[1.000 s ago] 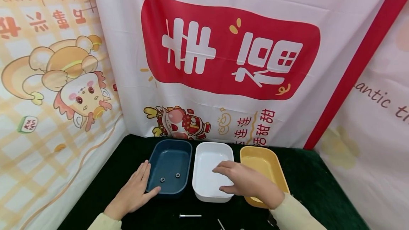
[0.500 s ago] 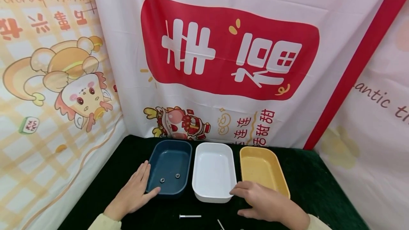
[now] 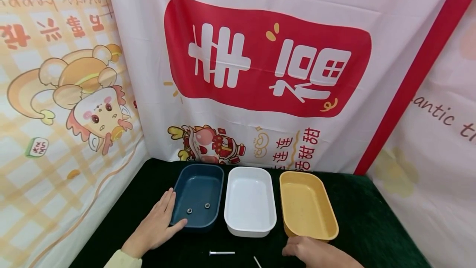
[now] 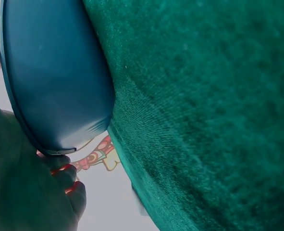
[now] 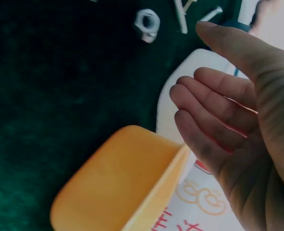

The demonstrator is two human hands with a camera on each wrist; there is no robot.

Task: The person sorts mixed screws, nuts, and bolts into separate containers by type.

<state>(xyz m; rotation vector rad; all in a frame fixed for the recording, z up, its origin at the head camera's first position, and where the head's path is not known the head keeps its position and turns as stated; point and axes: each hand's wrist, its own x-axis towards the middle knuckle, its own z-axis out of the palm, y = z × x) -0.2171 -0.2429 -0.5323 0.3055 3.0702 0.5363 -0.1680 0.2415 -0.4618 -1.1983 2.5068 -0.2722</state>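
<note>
My left hand rests against the left rim of a dark blue tray, fingers extended along its side and thumb at the near corner. Inside that tray lie two metal nuts. In front of the yellow tray is my right hand, low over the cloth. The right wrist view shows its fingers loosely bent, with nothing held, and a hex nut lying on the cloth beyond the fingertips. A long bolt lies before the trays, and a second bolt is partly cut off.
Between the blue and yellow trays stands a white tray. All three sit in a row on dark green cloth. A printed white curtain hangs right behind them, and another patterned cloth borders the left.
My right hand has drawn back from above the white tray, moving toward the near side and right, to in front of the yellow tray. The left hand stays at the blue tray.
</note>
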